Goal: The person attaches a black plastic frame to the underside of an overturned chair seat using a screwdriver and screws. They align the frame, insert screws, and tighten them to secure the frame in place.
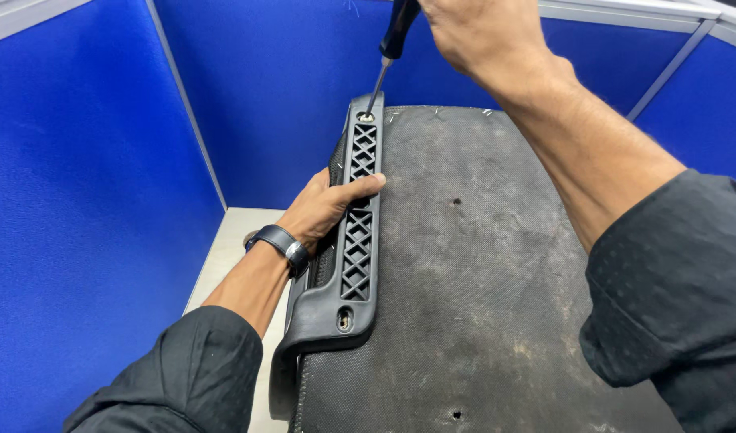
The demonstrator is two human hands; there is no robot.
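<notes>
We are driving the far screw [365, 117] of the black armrest bracket [353, 232] with a screwdriver [390, 50] gripped in our right hand [480, 36]. Our left hand [324, 210] is clasping the bracket's left edge against the seat underside [480, 265]. The near screw [345, 320] probably needs working next, judging by the layout.

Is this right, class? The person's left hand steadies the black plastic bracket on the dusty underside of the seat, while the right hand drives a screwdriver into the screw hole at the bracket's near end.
Not quite. The head view shows the screwdriver in the right hand at the far end of the bracket, not the near one. The left hand does steady the bracket on the seat.
</notes>
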